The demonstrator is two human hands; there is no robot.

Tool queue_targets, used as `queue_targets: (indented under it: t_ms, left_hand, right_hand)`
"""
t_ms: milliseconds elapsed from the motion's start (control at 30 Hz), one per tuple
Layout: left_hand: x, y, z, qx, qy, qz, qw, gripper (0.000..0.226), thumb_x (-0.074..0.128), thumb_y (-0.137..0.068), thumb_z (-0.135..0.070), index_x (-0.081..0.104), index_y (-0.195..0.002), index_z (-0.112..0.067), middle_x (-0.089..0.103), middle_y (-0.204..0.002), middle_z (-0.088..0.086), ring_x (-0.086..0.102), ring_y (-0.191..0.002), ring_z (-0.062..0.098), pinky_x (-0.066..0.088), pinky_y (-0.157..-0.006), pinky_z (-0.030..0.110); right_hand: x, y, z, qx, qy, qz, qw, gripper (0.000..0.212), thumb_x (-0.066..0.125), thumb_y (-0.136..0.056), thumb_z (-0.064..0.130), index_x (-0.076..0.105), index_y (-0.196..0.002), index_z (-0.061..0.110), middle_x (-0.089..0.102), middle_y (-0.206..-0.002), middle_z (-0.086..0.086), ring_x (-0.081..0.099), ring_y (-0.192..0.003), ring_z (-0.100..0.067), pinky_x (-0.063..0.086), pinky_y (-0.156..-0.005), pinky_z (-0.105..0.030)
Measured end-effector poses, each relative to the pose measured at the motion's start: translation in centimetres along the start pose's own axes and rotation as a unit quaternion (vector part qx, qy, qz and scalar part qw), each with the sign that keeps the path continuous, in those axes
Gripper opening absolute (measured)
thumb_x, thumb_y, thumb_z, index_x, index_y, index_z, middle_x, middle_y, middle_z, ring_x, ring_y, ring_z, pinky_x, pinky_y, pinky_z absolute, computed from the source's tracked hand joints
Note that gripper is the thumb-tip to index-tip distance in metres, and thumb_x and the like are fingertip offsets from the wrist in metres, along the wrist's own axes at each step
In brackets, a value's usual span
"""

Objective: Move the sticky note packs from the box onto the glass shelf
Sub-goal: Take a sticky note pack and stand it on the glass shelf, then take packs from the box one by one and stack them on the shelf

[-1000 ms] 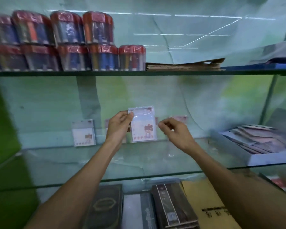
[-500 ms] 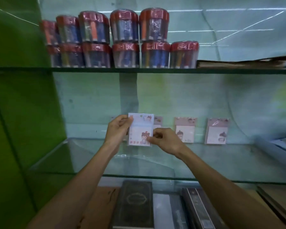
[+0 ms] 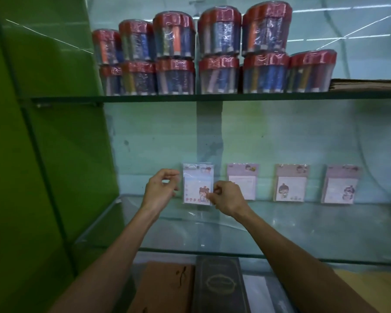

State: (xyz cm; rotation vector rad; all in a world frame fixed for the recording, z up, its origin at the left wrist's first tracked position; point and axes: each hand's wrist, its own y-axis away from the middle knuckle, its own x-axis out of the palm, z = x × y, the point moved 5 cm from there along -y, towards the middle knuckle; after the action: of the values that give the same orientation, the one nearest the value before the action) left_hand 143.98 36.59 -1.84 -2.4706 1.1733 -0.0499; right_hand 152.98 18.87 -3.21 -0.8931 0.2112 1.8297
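Now your glass shelf (image 3: 280, 224) carries four sticky note packs leaning on the back wall. Your left hand (image 3: 159, 190) has let go of the newest pack (image 3: 198, 182) and hangs loosely curled just beside it; your right hand (image 3: 226, 197) still pinches its lower corner. Placement looks nearly done. The box is out of frame, so you can't count what remains.

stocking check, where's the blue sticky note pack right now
In the head view, the blue sticky note pack stands leftmost on the glass shelf, between both hands.
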Motion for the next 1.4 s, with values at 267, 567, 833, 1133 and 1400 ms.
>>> queue_targets:
  t_ms: [267,567,833,1133,1400]
  left_hand:
    - [0.3,0.1,0.3,0.013,-0.022,0.021,0.999,0.009,0.061,-0.092,-0.013,0.067,-0.094,-0.02,0.066,-0.096,0.003,0.065,-0.063,0.011,0.052,-0.055,0.018]
    - [3.8,1.7,-0.1,0.009,0.035,0.054,0.998,0.012,0.057,-0.091,-0.004,0.068,-0.091,-0.01,0.07,-0.078,0.002,0.063,-0.053,0.01,0.053,-0.056,0.024]
    - [16.3,5.2,-3.0,0.012,0.059,0.162,0.985,0.01,0.057,-0.095,-0.011,0.067,-0.094,-0.009,0.068,-0.077,0.008,0.061,-0.06,0.023,0.048,-0.055,0.029]
    - [31.4,10.0,-6.1,0.032,0.049,0.264,0.963,0.01,0.057,-0.095,-0.014,0.065,-0.092,-0.017,0.067,-0.076,0.003,0.063,-0.062,0.022,0.049,-0.053,0.03]
    - [42.9,14.6,-9.3,0.043,0.054,0.34,0.938,0.012,0.056,-0.096,-0.013,0.066,-0.093,-0.017,0.067,-0.08,0.005,0.063,-0.065,0.019,0.05,-0.058,0.031]
  right_hand:
    - [0.7,-1.2,0.3,0.003,0.051,-0.011,0.999,0.016,0.066,-0.09,0.022,0.067,-0.096,0.007,0.073,-0.102,-0.01,0.06,-0.077,-0.016,0.047,-0.071,-0.025]
    - [-3.8,0.3,-1.5,-0.039,0.047,-0.066,0.996,0.014,0.059,-0.093,0.025,0.066,-0.093,0.012,0.072,-0.086,-0.009,0.067,-0.081,-0.024,0.053,-0.074,-0.03]
    - [-15.1,4.1,-7.1,-0.049,0.074,-0.134,0.987,0.015,0.055,-0.092,0.018,0.068,-0.086,0.013,0.075,-0.082,-0.006,0.068,-0.076,-0.023,0.053,-0.074,-0.032]
    - [-27.9,8.7,-16.3,-0.013,0.135,-0.217,0.967,0.015,0.055,-0.09,0.022,0.067,-0.085,0.015,0.074,-0.08,-0.004,0.067,-0.08,-0.027,0.053,-0.073,-0.038]
    - [-38.7,11.9,-25.0,0.039,0.345,-0.253,0.903,0.025,0.058,-0.089,0.027,0.066,-0.107,0.012,0.068,-0.108,-0.013,0.059,-0.099,-0.037,0.048,-0.086,-0.044]
